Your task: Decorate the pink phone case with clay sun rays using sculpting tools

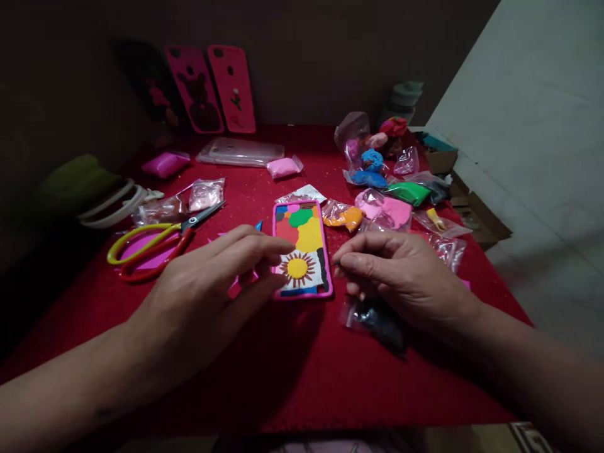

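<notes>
A phone case with a pink rim lies upright before me, covered in patches of coloured clay, with a yellow and brown sun on white near its lower end. My left hand is at its left edge, thumb and fingers apart, with nothing visible between them. Just right of the case, my right hand pinches a tiny dark bit between thumb and forefinger. Below that hand lies a bag of black clay, partly hidden by it.
Scissors with yellow and red handles lie at the left. Decorated cases lean on the back wall, near a clear case. Bags of clay, including a green one and an orange one, crowd the right of the red table.
</notes>
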`<act>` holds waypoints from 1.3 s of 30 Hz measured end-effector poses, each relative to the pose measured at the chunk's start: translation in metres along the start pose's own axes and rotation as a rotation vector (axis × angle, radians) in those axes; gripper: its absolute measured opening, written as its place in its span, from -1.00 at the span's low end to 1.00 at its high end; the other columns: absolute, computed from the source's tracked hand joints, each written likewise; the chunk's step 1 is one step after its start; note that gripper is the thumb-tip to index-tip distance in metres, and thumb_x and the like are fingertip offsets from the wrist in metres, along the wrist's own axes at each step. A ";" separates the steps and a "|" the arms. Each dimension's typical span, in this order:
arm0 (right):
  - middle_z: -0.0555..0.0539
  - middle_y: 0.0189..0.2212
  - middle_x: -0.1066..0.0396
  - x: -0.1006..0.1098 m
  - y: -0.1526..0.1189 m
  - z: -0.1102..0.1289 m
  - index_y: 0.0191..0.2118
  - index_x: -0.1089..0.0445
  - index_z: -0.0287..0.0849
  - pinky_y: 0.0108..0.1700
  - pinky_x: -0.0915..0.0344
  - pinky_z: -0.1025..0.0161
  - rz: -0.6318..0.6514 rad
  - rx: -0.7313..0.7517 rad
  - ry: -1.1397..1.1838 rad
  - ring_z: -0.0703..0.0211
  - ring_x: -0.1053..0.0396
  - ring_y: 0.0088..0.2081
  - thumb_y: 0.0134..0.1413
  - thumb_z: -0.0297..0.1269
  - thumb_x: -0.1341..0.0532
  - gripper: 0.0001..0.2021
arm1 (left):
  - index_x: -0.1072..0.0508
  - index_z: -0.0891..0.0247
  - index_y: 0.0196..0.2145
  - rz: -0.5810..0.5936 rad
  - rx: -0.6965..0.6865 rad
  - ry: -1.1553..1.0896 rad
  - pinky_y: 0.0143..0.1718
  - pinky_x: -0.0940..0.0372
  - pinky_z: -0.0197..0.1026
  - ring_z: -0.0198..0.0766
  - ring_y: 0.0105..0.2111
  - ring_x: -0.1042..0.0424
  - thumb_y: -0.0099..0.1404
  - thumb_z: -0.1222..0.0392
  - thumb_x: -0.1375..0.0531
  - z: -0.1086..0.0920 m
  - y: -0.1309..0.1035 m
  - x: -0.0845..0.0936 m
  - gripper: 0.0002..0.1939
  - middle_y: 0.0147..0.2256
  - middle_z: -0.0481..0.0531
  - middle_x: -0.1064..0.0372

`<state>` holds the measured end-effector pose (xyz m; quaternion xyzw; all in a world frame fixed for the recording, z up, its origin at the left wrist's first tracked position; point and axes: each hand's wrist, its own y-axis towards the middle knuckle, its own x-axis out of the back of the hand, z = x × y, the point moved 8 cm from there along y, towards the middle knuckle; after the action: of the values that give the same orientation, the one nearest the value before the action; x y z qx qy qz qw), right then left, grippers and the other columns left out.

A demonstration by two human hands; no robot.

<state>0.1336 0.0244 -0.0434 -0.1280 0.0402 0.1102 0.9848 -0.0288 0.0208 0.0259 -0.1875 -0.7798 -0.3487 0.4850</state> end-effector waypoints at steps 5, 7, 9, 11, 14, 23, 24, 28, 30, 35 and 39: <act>0.04 -0.62 -0.36 -0.013 -0.004 -0.006 -0.39 -0.44 -0.23 -0.61 -0.16 0.46 0.116 -0.079 0.166 0.40 -0.29 -0.64 -0.01 -0.19 -0.32 -0.81 | -0.38 0.27 -0.08 -0.048 -0.094 -0.044 -0.23 -0.26 -0.40 -0.37 -0.31 -0.39 0.26 0.28 -0.21 -0.033 0.012 -0.006 -0.75 -0.24 0.00 -0.39; 0.04 -0.65 -0.35 -0.016 -0.006 -0.007 -0.43 -0.41 -0.25 -0.63 -0.16 0.47 0.136 -0.102 0.247 0.39 -0.28 -0.67 -0.02 -0.27 -0.31 -0.86 | -0.40 0.27 -0.11 -0.086 -0.132 -0.024 -0.25 -0.26 -0.42 -0.39 -0.32 -0.39 0.26 0.30 -0.21 -0.043 0.016 -0.007 -0.77 -0.26 0.00 -0.39; 0.03 -0.66 -0.36 -0.018 -0.007 -0.007 -0.45 -0.41 -0.26 -0.65 -0.15 0.48 0.144 -0.113 0.297 0.39 -0.28 -0.69 -0.05 -0.33 -0.31 -0.89 | -0.43 0.26 -0.17 -0.102 -0.140 0.001 -0.29 -0.26 -0.42 -0.40 -0.35 -0.40 0.25 0.29 -0.22 -0.048 0.019 -0.008 -0.84 -0.29 -0.01 -0.41; 0.02 -0.68 -0.36 -0.020 -0.008 -0.007 -0.44 -0.42 -0.28 -0.65 -0.14 0.49 0.164 -0.123 0.301 0.40 -0.28 -0.70 -0.05 -0.34 -0.30 -0.90 | -0.46 0.26 -0.21 -0.127 -0.147 0.045 -0.33 -0.26 -0.42 -0.39 -0.37 -0.41 0.26 0.27 -0.22 -0.052 0.021 -0.008 -0.87 -0.31 0.01 -0.43; 0.00 -0.71 -0.36 -0.022 -0.009 -0.005 -0.43 -0.44 -0.31 -0.64 -0.14 0.50 0.196 -0.130 0.307 0.40 -0.27 -0.69 -0.01 -0.36 -0.26 -0.90 | -0.48 0.29 -0.21 -0.168 -0.176 0.113 -0.36 -0.26 -0.42 -0.39 -0.40 -0.42 0.28 0.25 -0.20 -0.057 0.020 -0.005 -0.87 -0.34 0.04 -0.46; -0.03 -0.50 -0.44 -0.016 -0.009 0.002 -0.26 -0.48 -0.23 -0.58 -0.22 0.42 0.214 0.007 0.218 0.33 -0.36 -0.56 0.08 -0.18 -0.26 -0.79 | -0.44 0.23 -0.45 -0.020 0.282 -0.442 -0.50 -0.17 -0.39 -0.42 -0.55 -0.30 0.28 0.18 -0.17 -0.014 0.024 -0.014 -0.84 -0.54 -0.11 -0.36; -0.03 -0.44 -0.46 -0.014 -0.009 0.005 -0.22 -0.48 -0.20 -0.56 -0.23 0.41 0.180 0.042 0.170 0.34 -0.37 -0.54 0.07 -0.20 -0.27 -0.80 | -0.41 0.24 -0.50 0.042 0.389 -0.580 -0.54 -0.15 -0.39 -0.43 -0.59 -0.27 0.29 0.15 -0.15 -0.006 0.022 -0.022 -0.77 -0.60 -0.12 -0.32; 0.01 -0.38 -0.46 -0.010 -0.013 0.021 -0.20 -0.45 -0.18 -0.42 -0.31 0.37 0.066 0.232 -0.046 0.35 -0.37 -0.46 0.05 -0.34 -0.28 -0.84 | -0.35 0.27 -0.58 0.229 0.675 -1.049 -0.65 -0.08 -0.38 -0.42 -0.68 -0.18 0.27 0.01 -0.16 0.003 0.011 -0.055 -0.64 -0.69 -0.10 -0.24; -0.01 -0.36 -0.46 -0.013 -0.018 0.030 -0.18 -0.42 -0.19 -0.32 -0.34 0.31 0.041 0.349 -0.178 0.28 -0.40 -0.37 0.05 -0.38 -0.26 -0.82 | -0.39 0.28 -0.55 0.266 0.751 -1.199 -0.70 -0.04 -0.39 -0.43 -0.71 -0.15 0.24 -0.02 -0.18 0.002 0.006 -0.066 -0.66 -0.70 -0.10 -0.24; -0.05 -0.36 -0.44 -0.019 -0.029 0.043 -0.22 -0.45 -0.23 -0.27 -0.32 0.26 -0.052 0.571 -0.539 0.22 -0.39 -0.33 0.05 -0.37 -0.28 -0.85 | -0.40 0.29 -0.55 0.306 0.789 -1.284 -0.73 0.02 -0.43 -0.47 -0.74 -0.14 0.22 -0.03 -0.21 -0.002 -0.002 -0.080 -0.66 -0.71 -0.10 -0.26; -0.03 -0.43 -0.42 -0.021 -0.033 0.044 -0.30 -0.47 -0.19 -0.33 -0.29 0.29 -0.082 0.627 -0.590 0.25 -0.36 -0.39 0.08 -0.43 -0.23 -0.92 | -0.41 0.29 -0.56 0.291 0.775 -1.251 -0.73 0.01 -0.46 -0.49 -0.74 -0.15 0.21 -0.03 -0.22 -0.002 -0.003 -0.082 -0.65 -0.71 -0.11 -0.25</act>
<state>0.1225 0.0008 0.0095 0.2130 -0.2167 0.0852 0.9489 0.0082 0.0212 -0.0470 -0.2680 -0.9442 0.1901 0.0239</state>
